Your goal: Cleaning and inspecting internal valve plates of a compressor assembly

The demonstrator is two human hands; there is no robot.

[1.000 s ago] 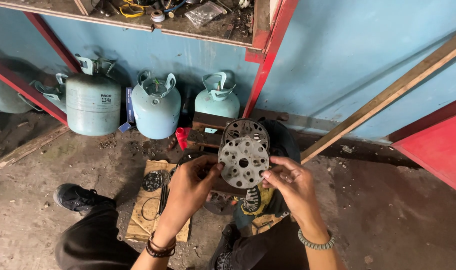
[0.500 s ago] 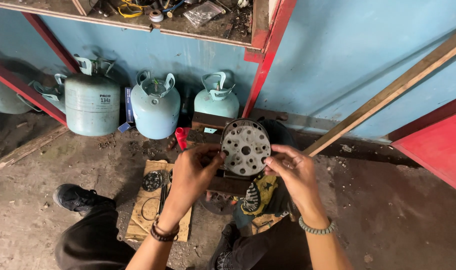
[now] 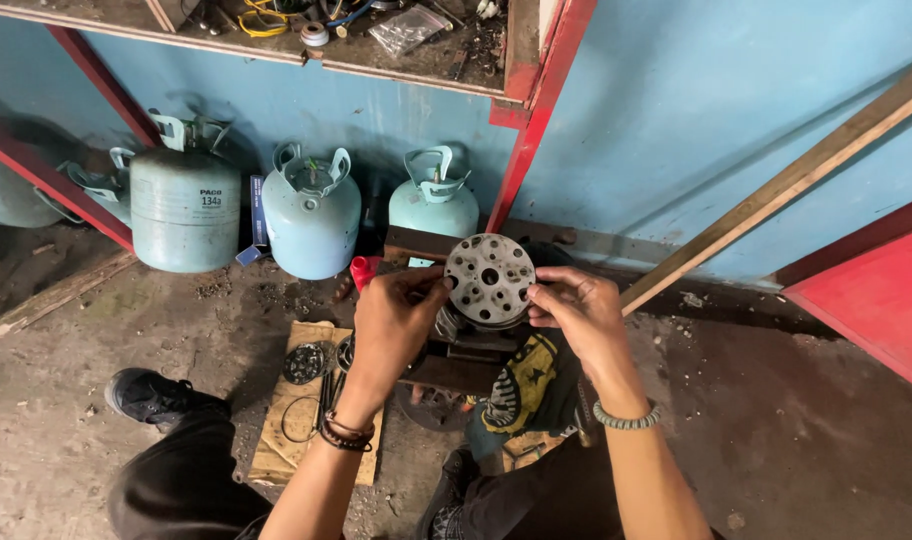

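Note:
A round grey metal plate [image 3: 489,279] with several holes is held up between both hands, its face towards me. My left hand [image 3: 396,322] pinches its left rim and my right hand [image 3: 576,315] pinches its right rim. Just below and behind the plate sits a dark metal compressor body [image 3: 463,335] on a wooden block [image 3: 446,372]. A yellow and black rag [image 3: 529,385] lies under my right wrist.
Three pale blue gas cylinders [image 3: 311,218] stand against the blue wall. A wooden board [image 3: 294,395] on the floor carries a round disc, rings and tools. A red post [image 3: 538,105], a shelf with clutter, a slanted timber [image 3: 776,190] and a red panel [image 3: 871,295] surround me.
Both hands have lowered the plate slightly and brought it closer to the compressor body; the fingers have shifted along its rim.

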